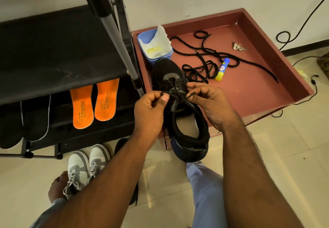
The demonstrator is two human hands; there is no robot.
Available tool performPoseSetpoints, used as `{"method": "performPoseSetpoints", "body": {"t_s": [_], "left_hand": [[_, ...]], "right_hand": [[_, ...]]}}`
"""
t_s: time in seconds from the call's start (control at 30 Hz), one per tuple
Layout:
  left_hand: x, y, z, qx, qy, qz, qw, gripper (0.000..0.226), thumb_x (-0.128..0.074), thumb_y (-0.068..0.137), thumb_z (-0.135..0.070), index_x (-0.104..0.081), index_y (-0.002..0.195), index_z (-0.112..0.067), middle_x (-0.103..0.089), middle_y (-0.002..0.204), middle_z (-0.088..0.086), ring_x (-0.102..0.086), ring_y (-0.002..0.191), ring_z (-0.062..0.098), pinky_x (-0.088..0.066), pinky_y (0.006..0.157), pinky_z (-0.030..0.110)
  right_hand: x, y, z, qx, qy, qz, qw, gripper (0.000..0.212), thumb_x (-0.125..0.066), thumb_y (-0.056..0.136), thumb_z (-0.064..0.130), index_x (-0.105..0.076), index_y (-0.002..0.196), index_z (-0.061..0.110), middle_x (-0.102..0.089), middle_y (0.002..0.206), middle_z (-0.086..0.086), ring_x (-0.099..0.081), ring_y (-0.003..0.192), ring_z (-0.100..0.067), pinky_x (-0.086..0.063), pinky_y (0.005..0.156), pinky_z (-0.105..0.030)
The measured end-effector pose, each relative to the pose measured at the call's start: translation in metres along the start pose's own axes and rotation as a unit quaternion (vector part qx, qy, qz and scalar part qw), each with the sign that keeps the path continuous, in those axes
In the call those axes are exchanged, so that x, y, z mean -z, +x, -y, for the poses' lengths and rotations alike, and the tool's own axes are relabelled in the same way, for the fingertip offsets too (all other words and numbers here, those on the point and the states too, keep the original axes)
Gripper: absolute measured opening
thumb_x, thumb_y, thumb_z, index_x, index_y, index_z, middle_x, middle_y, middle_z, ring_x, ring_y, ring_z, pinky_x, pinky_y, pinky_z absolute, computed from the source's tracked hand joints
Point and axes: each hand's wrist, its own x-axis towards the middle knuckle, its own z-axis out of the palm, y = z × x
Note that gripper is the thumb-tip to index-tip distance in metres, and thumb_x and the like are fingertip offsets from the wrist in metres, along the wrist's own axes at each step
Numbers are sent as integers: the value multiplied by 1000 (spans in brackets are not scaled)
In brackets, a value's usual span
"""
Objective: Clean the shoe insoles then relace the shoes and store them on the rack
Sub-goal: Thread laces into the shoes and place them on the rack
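The left hand (151, 106) and right hand (211, 101) are each pinching a lace end (175, 95) over the black shoe (185, 121), which is lying heel-near on the red tray's (267, 92) edge for lacing, spare laces (204, 67) lying beyond.

Single head-worn view looked forward and steeply down, close over both hands (179, 106) at the shoe (181, 110); rack (58, 53) lay left, tray (258, 78) ahead.
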Motion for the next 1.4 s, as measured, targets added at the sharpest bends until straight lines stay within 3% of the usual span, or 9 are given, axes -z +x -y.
{"method": "performPoseSetpoints", "body": {"t_s": [0.17,0.37,0.43,0.7,0.97,1.13,1.2,1.3,1.4], "left_hand": [[-7,-10,11,-19,29,-73,997,12,-59,97,-15,-66,102,-23,-68,102,-3,-65,98,9,-54,86,26],[-4,0,12,-20,15,-16,1000,15,-71,87,-9,-75,101,-11,-68,116,6,-64,109,10,-53,95,25],[-8,0,6,1,-19,-16,1000,17,-71,86,-4,-75,102,-9,-68,121,5,-62,111,2,-50,93,17],[-26,-5,3,29,-36,-87,995,17,-59,97,-11,-70,110,-13,-68,108,-14,-62,107,0,-52,91,20],[-34,-5,0,54,-6,-163,985,10,-57,99,-17,-62,93,-12,-61,85,-5,-57,76,4,-44,60,4],[-21,-7,-1,49,-31,-49,997,11,-67,93,-15,-71,98,-24,-72,99,-5,-68,94,5,-54,80,15],[-18,-5,1,33,-35,-27,998,13,-70,89,-10,-75,99,-16,-71,105,0,-68,100,8,-55,86,19],[-23,-3,0,24,-40,-54,997,14,-72,85,-4,-75,99,-5,-68,108,7,-67,101,13,-54,84,17],[-28,-4,2,4,-20,-91,996,9,-71,87,-6,-75,95,-8,-71,102,4,-68,97,9,-53,82,15]], "right_hand": [[2,-3,-2,11,45,-21,999,14,-65,81,-7,-70,85,5,-64,121,-5,-62,111,-13,-51,86,-23],[2,1,-3,0,37,5,999,18,-68,79,-5,-75,87,10,-62,124,1,-61,112,-9,-51,83,-19],[-1,2,-3,1,36,-7,999,16,-68,80,-4,-74,86,9,-63,124,0,-61,112,-9,-51,83,-18],[-9,-2,0,-8,108,-26,994,18,-58,86,-8,-65,81,8,-63,124,-4,-63,109,-11,-51,81,-19],[-7,-6,2,6,131,-53,990,10,-55,89,-7,-62,89,1,-66,119,-8,-64,109,-18,-53,82,-24],[-4,-7,0,-18,116,-21,993,16,-63,83,-6,-69,89,6,-59,129,-4,-61,112,-14,-52,89,-24],[-4,-5,-3,-14,70,-10,997,13,-66,82,-4,-73,89,4,-58,130,0,-59,115,-13,-51,93,-26],[-5,-2,-6,-10,54,-24,998,16,-66,83,-2,-67,97,-10,-60,129,-2,-58,117,-16,-50,95,-28],[-8,-2,-6,-8,54,-24,998,18,-63,87,3,-67,105,6,-59,129,-3,-57,118,-16,-49,97,-30]]}}
